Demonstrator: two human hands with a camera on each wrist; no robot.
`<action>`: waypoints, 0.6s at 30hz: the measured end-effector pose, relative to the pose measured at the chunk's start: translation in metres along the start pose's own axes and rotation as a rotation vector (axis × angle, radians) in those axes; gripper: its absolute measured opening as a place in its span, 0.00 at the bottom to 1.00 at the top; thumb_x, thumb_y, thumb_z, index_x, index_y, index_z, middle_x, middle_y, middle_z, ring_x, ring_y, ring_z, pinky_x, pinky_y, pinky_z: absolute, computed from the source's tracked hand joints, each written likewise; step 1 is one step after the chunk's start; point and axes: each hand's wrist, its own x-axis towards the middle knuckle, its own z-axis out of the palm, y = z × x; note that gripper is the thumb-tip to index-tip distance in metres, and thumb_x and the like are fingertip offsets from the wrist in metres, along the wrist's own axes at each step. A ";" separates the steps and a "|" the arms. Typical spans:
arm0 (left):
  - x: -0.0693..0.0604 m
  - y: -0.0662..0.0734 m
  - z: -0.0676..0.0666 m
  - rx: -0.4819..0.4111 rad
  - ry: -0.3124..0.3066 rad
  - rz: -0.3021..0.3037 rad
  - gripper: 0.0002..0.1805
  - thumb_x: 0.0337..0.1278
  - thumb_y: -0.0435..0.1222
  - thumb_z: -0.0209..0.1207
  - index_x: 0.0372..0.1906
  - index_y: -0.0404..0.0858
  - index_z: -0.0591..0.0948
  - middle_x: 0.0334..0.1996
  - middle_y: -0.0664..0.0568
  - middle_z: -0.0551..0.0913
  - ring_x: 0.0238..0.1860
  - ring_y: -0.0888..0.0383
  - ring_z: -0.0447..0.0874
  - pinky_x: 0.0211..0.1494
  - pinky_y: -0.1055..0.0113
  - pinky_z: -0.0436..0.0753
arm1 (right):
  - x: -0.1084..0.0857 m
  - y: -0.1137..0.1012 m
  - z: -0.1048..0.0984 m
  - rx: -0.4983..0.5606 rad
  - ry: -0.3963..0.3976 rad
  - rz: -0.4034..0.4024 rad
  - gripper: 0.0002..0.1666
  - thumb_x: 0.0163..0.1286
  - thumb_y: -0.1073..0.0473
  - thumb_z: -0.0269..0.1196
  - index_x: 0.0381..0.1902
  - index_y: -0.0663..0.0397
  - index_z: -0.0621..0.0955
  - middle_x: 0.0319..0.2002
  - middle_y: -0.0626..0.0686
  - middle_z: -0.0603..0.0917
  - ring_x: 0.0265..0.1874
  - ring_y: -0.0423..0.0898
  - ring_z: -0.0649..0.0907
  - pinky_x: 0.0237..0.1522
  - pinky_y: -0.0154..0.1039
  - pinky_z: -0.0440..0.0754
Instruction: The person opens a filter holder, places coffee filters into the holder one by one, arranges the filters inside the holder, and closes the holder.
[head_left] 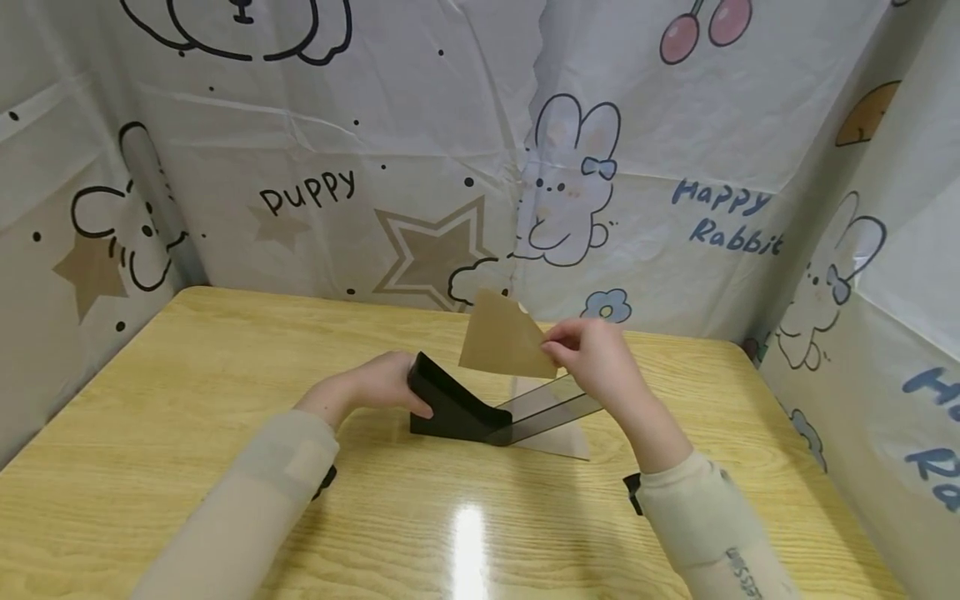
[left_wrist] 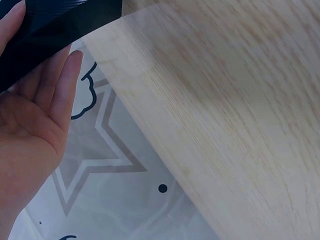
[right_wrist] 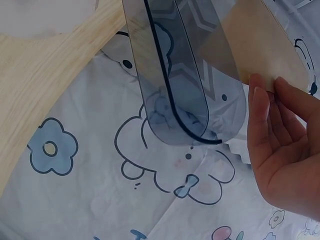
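My left hand [head_left: 386,382] grips the black end [head_left: 453,408] of a holder that has clear plastic sides [head_left: 558,408], tilted up toward the right. In the left wrist view, its ridged black part [left_wrist: 60,30] lies between my thumb and fingers. Above the holder, my right hand [head_left: 596,354] pinches a brown, fan-shaped paper coffee filter [head_left: 504,337] by its edge, between thumb and fingertips. The right wrist view shows the filter [right_wrist: 255,42] with a crimped edge, partly behind the holder's clear side [right_wrist: 187,75]. The filter appears apart from the holder.
A pale flat piece [head_left: 555,437] lies under the clear part of the holder; what it is I cannot tell. All this is on a wood-grain table [head_left: 225,358]. Printed cloth [head_left: 420,108] hangs behind the table and at both sides.
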 end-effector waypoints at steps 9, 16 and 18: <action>0.003 0.000 0.002 0.013 0.012 0.005 0.18 0.43 0.34 0.70 0.44 0.38 0.82 0.42 0.49 0.85 0.42 0.57 0.81 0.51 0.58 0.78 | 0.001 0.000 0.009 -0.014 -0.014 -0.008 0.06 0.62 0.63 0.63 0.34 0.59 0.85 0.29 0.54 0.85 0.27 0.43 0.80 0.31 0.37 0.78; 0.004 0.000 0.003 0.011 0.009 -0.005 0.18 0.43 0.34 0.70 0.45 0.38 0.82 0.43 0.49 0.85 0.42 0.57 0.81 0.50 0.60 0.78 | 0.001 0.000 0.014 -0.015 -0.035 -0.014 0.06 0.62 0.63 0.63 0.32 0.59 0.86 0.27 0.53 0.85 0.26 0.43 0.79 0.30 0.35 0.77; 0.004 0.000 0.003 0.014 0.009 -0.008 0.18 0.43 0.34 0.70 0.45 0.38 0.82 0.43 0.49 0.85 0.42 0.57 0.81 0.50 0.60 0.78 | 0.002 0.000 0.016 -0.018 -0.040 -0.015 0.06 0.62 0.63 0.63 0.32 0.59 0.86 0.27 0.53 0.85 0.26 0.43 0.79 0.30 0.35 0.77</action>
